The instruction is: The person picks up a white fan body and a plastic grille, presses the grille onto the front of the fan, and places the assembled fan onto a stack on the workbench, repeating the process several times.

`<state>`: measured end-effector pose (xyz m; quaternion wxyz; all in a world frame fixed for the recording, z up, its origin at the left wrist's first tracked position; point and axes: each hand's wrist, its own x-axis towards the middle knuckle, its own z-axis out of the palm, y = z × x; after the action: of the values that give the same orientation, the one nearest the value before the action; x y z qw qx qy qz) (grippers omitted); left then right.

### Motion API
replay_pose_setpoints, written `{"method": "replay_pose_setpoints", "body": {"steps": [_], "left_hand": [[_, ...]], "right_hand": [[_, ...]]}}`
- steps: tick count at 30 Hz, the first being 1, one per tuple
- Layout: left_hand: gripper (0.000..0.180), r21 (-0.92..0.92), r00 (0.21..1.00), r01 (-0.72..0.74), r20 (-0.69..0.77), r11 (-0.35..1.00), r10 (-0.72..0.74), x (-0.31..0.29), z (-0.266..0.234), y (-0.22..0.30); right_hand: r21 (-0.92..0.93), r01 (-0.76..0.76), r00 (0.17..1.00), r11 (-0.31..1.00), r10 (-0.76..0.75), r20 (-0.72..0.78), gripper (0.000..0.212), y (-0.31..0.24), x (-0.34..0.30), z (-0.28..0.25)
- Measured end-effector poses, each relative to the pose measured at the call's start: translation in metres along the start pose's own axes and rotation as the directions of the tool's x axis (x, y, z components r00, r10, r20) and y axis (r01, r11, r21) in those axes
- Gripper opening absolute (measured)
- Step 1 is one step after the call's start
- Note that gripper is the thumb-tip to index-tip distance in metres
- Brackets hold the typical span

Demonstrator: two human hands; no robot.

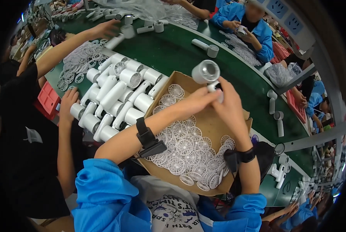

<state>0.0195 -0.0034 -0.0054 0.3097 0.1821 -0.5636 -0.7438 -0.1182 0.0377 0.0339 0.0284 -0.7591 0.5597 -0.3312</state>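
A white handheld fan housing [206,72], with a round open head and a short handle, is raised above the cardboard box. My right hand [230,101] is wrapped round its handle. The fingers of my left hand [200,99] close on the same handle from the left, meeting my right hand there. Below my hands the open cardboard box [204,92] holds a pile of round white spoked grilles [184,149]. Part of the handle is hidden by my fingers.
Left of the box lies a stack of white fan housings [117,91]. A heap of white rings [80,62] is beyond it. Single housings [207,48] lie on the green belt [250,83]. A co-worker's arm [70,48] reaches over at left; another person [242,23] works opposite.
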Motion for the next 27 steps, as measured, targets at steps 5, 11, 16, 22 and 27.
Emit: {"method": "replay_pose_setpoints", "body": {"steps": [5, 11, 16, 22, 27], "left_hand": [[0.043, -0.236, 0.982, -0.05, -0.188, 0.971, 0.005, -0.006, -0.008, 0.006], [0.038, -0.241, 0.97, -0.028, -0.242, 0.97, -0.032, -0.009, -0.002, 0.007], [0.051, -0.217, 0.954, -0.089, -0.298, 0.972, 0.021, -0.004, -0.014, 0.004], [0.071, -0.139, 0.826, -0.095, -0.564, 0.986, -0.001, -0.002, -0.003, 0.003], [0.074, -0.118, 0.747, -0.236, -0.657, 0.965, 0.102, -0.006, -0.006, 0.006]], "right_hand": [[0.137, -0.006, 1.0, 0.991, 0.008, -0.011, 0.054, -0.021, -0.012, 0.023], [0.446, -0.278, 0.956, 0.851, 0.198, 0.216, 0.053, -0.012, -0.025, 0.033], [0.838, -0.492, 0.854, -0.236, 0.059, 0.517, 0.042, 0.003, -0.014, 0.034], [0.584, -0.481, 0.839, 0.654, 0.149, 0.524, 0.034, 0.02, -0.011, 0.023], [-0.158, -0.319, 0.58, 0.935, 0.324, 0.748, 0.037, 0.001, -0.005, 0.016]]}}
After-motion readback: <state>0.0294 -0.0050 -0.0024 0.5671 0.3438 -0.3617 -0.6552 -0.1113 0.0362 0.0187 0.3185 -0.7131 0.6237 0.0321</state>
